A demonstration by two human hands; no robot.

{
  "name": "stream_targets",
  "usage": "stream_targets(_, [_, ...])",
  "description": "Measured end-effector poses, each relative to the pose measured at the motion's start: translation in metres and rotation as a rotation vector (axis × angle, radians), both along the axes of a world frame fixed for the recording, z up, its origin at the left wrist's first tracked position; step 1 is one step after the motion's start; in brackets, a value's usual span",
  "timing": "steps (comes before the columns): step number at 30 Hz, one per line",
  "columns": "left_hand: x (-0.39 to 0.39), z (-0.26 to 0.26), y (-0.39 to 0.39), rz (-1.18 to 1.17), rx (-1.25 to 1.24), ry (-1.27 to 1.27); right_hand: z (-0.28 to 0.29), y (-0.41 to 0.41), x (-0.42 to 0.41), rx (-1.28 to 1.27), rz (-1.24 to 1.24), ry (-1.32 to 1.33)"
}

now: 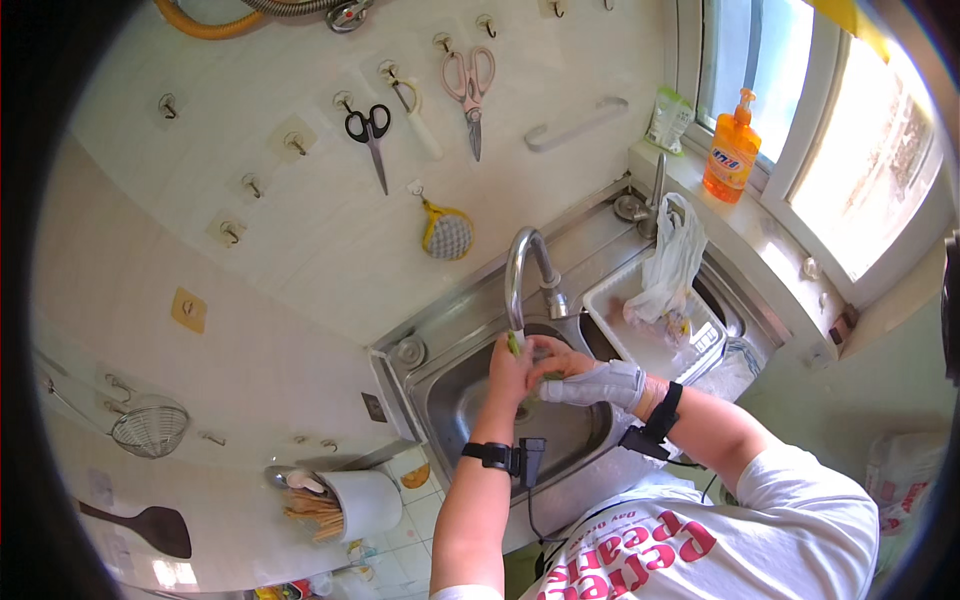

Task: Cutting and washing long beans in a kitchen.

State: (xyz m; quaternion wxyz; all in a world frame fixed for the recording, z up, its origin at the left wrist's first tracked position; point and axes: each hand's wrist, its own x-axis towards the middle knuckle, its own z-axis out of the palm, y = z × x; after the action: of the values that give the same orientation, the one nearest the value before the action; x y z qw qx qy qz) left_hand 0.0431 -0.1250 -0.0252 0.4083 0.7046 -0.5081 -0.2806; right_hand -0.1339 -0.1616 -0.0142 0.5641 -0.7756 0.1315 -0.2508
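Observation:
My left hand [510, 369] is right under the mouth of the curved metal faucet [517, 274], with its fingers closed around a piece of green vegetable [514, 343]. Close against it, my right hand [566, 361] wears a white wrist brace [600, 384]. A bit of green [553, 375] shows at the right fingers, so both hands seem to grip the same vegetable, whose middle they hide. Both hands are above the stainless steel sink basin [450, 420]. Whether water is running is hard to tell.
At the right, a white plastic basket [600, 300] holds a plastic bag [667, 262]. An orange pump bottle [731, 150] stands on the windowsill. Black-handled scissors [376, 146], pink-handled scissors [471, 97] and a mesh scrubber [448, 232] hang on the wall. A white chopstick holder [367, 506] is at lower left.

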Motion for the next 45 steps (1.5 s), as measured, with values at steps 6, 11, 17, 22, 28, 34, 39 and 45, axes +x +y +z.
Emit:
stream_targets(6, [-0.007,-0.017,-0.006,0.028,-0.011,1.46,0.051,0.015,-0.001,0.369,0.122,-0.023])
stream_targets(11, [-0.008,-0.044,0.004,-0.152,-0.369,0.406,0.048,0.021,0.006,0.498,0.038,-0.093])
stream_targets(17, [-0.028,-0.016,-0.007,-0.039,-0.095,0.718,0.013,-0.003,0.01,0.707,-0.184,-0.144])
stream_targets(22, [-0.001,-0.042,0.022,-0.123,0.078,0.436,0.018,-0.005,0.038,0.968,-0.103,-0.194])
stream_targets(28, [-0.014,-0.038,0.01,-0.064,-0.386,-0.105,-0.017,-0.023,0.052,1.23,-0.353,-0.484])
stream_targets(34, [-0.006,-0.037,0.008,-0.259,-0.207,-0.024,-0.01,-0.043,0.03,1.218,-0.324,-0.727])
stream_targets(39, [0.0,-0.049,0.009,-0.299,-0.2,-0.135,-0.001,-0.039,0.026,1.181,-0.46,-0.694])
stream_targets(45, [0.012,-0.071,0.018,-0.279,-0.093,-0.128,-0.005,-0.049,0.015,1.172,-0.471,-0.745])
